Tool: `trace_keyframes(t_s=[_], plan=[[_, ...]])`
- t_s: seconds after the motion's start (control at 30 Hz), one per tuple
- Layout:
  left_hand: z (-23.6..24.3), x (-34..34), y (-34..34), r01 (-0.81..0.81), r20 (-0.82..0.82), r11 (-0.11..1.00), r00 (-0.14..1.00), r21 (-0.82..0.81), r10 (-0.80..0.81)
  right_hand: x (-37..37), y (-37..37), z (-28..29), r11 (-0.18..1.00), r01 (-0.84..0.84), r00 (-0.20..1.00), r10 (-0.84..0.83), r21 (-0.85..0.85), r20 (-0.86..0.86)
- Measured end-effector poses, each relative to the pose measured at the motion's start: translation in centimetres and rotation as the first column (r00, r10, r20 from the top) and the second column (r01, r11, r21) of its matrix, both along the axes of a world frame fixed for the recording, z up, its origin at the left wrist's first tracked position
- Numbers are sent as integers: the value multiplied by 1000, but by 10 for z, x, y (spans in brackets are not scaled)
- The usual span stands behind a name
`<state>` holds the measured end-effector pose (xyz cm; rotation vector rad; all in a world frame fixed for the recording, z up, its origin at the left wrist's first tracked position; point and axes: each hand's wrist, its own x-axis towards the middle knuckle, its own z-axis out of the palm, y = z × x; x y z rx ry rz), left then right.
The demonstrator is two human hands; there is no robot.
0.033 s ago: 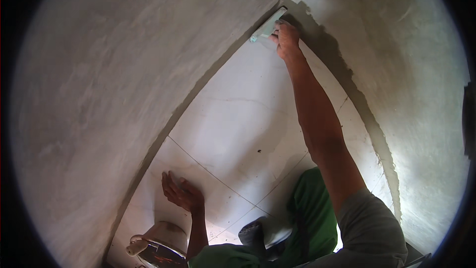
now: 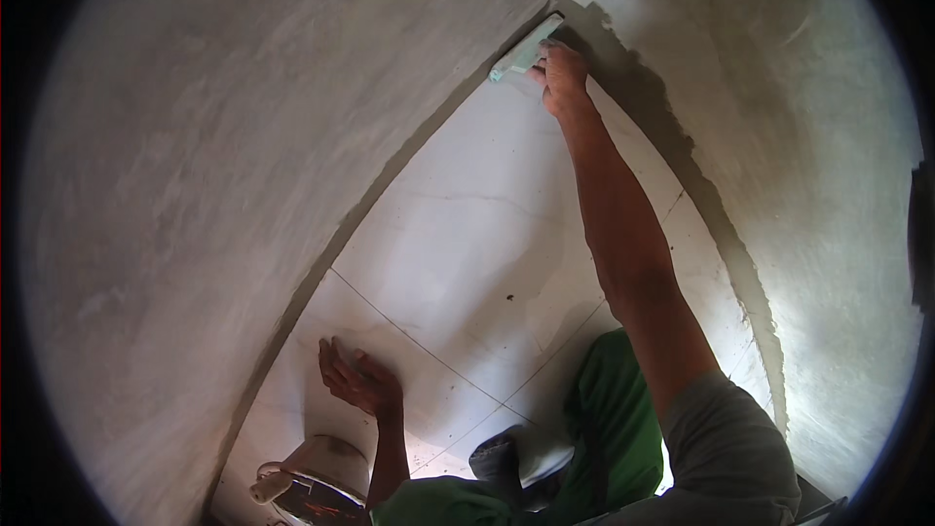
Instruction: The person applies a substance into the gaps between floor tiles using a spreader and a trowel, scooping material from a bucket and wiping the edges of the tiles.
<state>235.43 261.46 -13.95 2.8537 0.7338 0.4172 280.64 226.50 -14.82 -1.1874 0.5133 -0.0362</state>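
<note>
Clamping right fingers (image 2: 539,74) round a pale green tool (image 2: 524,53), left fingers (image 2: 337,366) apart near a bucket (image 2: 336,456), its contents unclear.

Grey walls (image 2: 214,185), white tiled floor (image 2: 448,244).

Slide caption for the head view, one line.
Right hand holds a pale green flat tool at the corner of a tiled floor; left hand, holding nothing, near a bucket.

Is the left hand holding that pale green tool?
No, the right hand grips the pale green tool, while the left hand is spread over the floor tiles.
</note>
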Motion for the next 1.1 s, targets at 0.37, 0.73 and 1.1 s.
trace_keyframes(t_s=[0.37,0.73,1.1], plan=[[0,7,-8,-62,-75,998,995,-11,61,-3,-22,22,984,25,982,-57,175,182],[-2,3,-6,-35,-68,999,997,16,36,-31,-47,-18,999,17,997,-14,-32,74],[-3,7,-13,-64,-91,997,994,35,67,12,-26,-23,989,22,997,-11,-149,75]])
